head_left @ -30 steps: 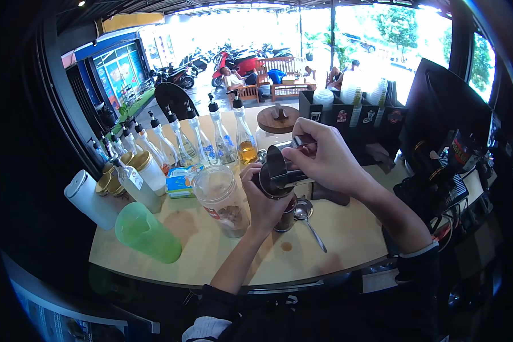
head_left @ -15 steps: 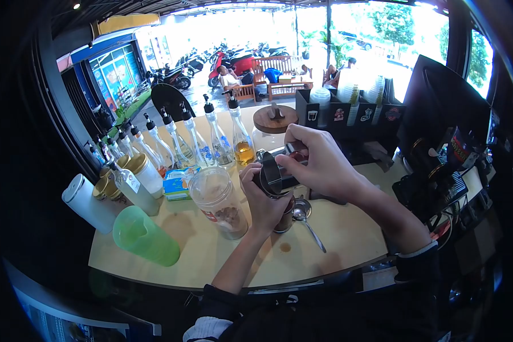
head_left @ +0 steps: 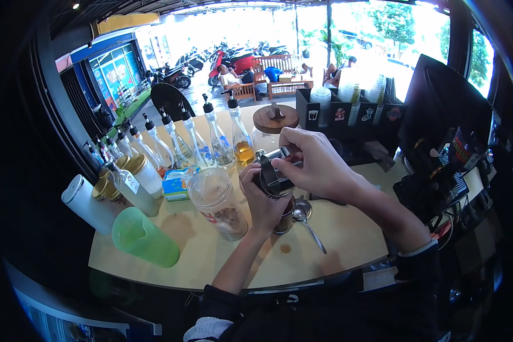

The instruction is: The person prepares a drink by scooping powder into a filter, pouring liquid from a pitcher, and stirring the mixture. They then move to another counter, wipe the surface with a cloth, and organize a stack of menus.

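Between my two hands is a shiny, dark metal vessel point(head_left: 269, 174) with a flat, curved metal strip along its near side. My left hand point(head_left: 262, 202) is wrapped around its lower part. From above, my right hand point(head_left: 316, 157) is closed on its upper side, thumb and fingers pressed together. Just below my left hand stands a small cup point(head_left: 284, 222) with brown contents, partly hidden by that hand. A metal strainer point(head_left: 302, 210) and a spoon point(head_left: 315, 235) lie right beside it. To the left is a clear plastic jar point(head_left: 219, 202) with brown powder.
A green pitcher point(head_left: 145, 236) stands at the left front of the table. Several pump bottles point(head_left: 219, 137) line the back edge. A wooden-lidded jar point(head_left: 275, 119) and a black cup holder point(head_left: 347, 117) stand behind my hands. A dark monitor point(head_left: 444, 108) is at the right.
My right hand has shifted slightly left and down against the metal vessel, and more of the vessel's bright upper edge shows. My left hand has hardly moved.
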Available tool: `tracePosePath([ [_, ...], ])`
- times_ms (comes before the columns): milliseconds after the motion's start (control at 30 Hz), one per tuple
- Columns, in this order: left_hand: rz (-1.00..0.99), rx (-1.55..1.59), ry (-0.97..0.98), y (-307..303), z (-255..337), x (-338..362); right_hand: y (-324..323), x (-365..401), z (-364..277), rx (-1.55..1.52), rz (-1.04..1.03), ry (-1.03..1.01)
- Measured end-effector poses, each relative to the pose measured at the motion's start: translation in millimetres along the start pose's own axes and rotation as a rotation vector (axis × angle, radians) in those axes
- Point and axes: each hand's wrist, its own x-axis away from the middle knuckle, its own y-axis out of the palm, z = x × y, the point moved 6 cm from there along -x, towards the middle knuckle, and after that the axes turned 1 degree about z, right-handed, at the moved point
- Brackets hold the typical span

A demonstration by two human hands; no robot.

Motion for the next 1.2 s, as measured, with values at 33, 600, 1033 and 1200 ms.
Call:
tracePosePath([
  [33,0.001,-0.017,-0.002,-1,1,0,0,0,-1,-0.001,0.000,-0.001],
  [600,0.027,-0.040,0.022,-9,0,-3,-7,7,-5,0.085,-0.080,0.082],
  [1033,-0.016,-0.097,0.012,-15,8,-3,-18,14,9,0.080,-0.005,0.129],
  [1200,-0.043,-0.092,0.020,-16,13,-3,-20,12,10,0.126,0.054,0.025],
])
